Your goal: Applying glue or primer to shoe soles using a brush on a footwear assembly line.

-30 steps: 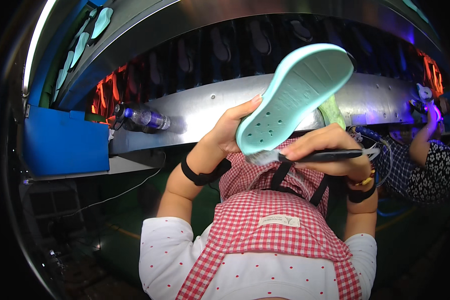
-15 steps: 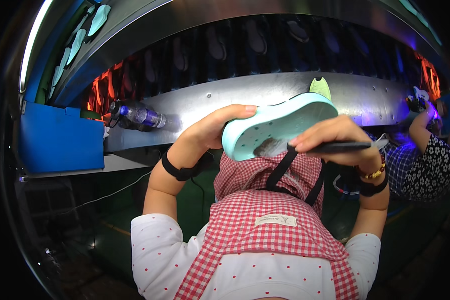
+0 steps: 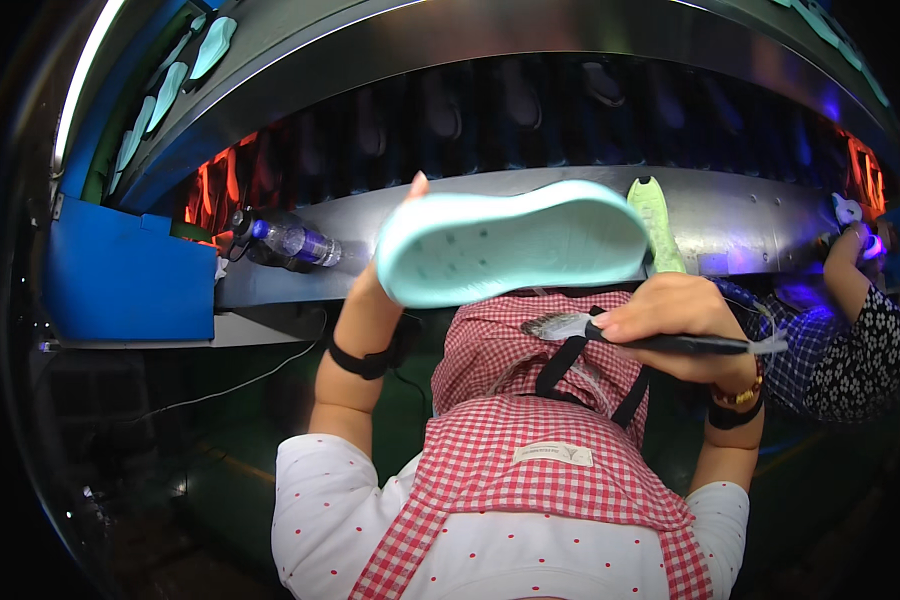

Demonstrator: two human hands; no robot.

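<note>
Sole (image 3: 515, 245) now lowered flat, left hand (image 3: 385, 270) gripping, right hand (image 3: 675, 320) fingers pinching brush (image 3: 650, 338)

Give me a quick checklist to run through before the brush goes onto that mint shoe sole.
1. Sole held: ok. The left hand grips the mint shoe sole at its left end, lifted above the apron.
2. Brush in hand: ok. The right hand holds the dark-handled brush, bristles pointing left.
3. Bristles on the sole: not ok. They sit below the sole, apart from it.
4. Working face turned to the brush: cannot tell; the dotted underside faces the camera.
5. Bristles loaded: cannot tell, too small to judge.
6. Neighbour clear: ok. Another person's arm works at the far right, away from the sole.
</note>
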